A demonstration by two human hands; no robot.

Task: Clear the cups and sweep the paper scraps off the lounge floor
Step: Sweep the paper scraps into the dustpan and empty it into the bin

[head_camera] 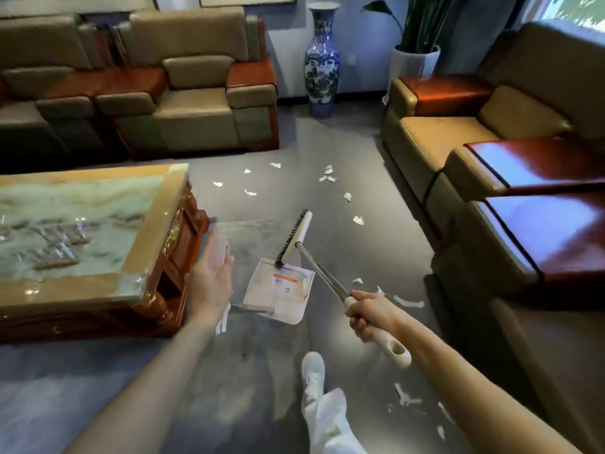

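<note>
**A:** What takes up most of the room?

**B:** Grey floor [131, 388] runs through the middle. A tan sofa [458, 132] with red-brown wooden arms fills the three o'clock side. A matching armchair [196, 103] sits at eleven o'clock by the far wall.

**A:** And the table?

**B:** The coffee table [157, 224] is at nine o'clock. It has a glossy stone-pattern top on a carved red-brown base, and its near corner is just beside the left hand [209, 283].

**A:** Anything along the far wall?

**B:** A tall blue-and-white vase [322, 60] stands at twelve o'clock, with a white plant pot [414, 62] near it at one o'clock.

**A:** The tools?

**B:** The broom [320, 273] slants up from five o'clock toward the middle. The near end of its head meets the far edge of the dustpan [281, 290], and the other end points to twelve. The white dustpan lies flat on the floor at the centre, its handle running toward eight o'clock under the left hand.

**A:** The hands?

**B:** The right hand [368, 314] is wrapped firmly round the broom's white grip. The left hand is spread with its fingers straight and has hold of nothing I can make out. It is blurred, so I cannot tell whether it touches the dustpan's handle.

**A:** And the paper?

**B:** White paper scraps [327, 178] lie scattered on the floor from twelve to one o'clock, well apart from the dustpan. More lie at four to five o'clock, by the right forearm. A white shoe [313, 371] stands at six o'clock.
</note>
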